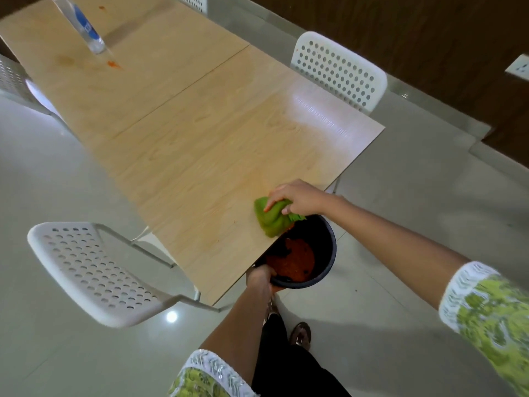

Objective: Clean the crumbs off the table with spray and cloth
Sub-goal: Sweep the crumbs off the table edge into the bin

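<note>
My right hand (297, 197) presses a bunched green cloth (270, 220) on the near edge of the light wooden table (206, 133). Just below that edge my left hand (260, 277) grips the rim of a dark round bin (329, 253), which holds a heap of orange-red crumbs (294, 260). The cloth overhangs the bin's rim. A clear spray bottle with a blue label (84, 27) stands at the far end of the table. Small orange smears (113, 63) lie beside the bottle.
White perforated chairs stand around the table: one at the near left (94, 273), one at the far right (340, 70), another at the far left edge (11, 78). The floor is pale glossy tile. A dark wood wall runs along the right.
</note>
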